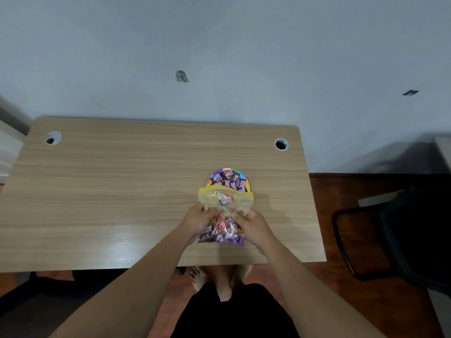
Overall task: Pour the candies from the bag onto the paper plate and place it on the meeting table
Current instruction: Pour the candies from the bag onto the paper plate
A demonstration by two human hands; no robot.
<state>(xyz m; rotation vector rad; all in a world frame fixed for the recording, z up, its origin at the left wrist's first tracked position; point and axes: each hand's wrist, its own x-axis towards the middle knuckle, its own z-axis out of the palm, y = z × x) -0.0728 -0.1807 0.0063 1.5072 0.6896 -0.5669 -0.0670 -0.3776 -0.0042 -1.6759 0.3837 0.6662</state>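
Note:
A clear plastic bag (225,200) with a yellow zip edge lies on the wooden table (122,186), its open mouth pointing at a small colourful paper plate (246,179). Wrapped candies (228,180) are piled on the plate, and the bag's mouth covers the plate's near rim. More candies (220,234) fill the bag's near end. My left hand (197,219) grips the bag's left side and my right hand (253,226) grips its right side, both at the middle of the bag.
Two round cable holes (53,138) (281,144) sit near the table's far corners. A grey wall stands right behind the table. A black chair (390,240) is on the floor to the right. My bare feet (200,276) show under the near edge.

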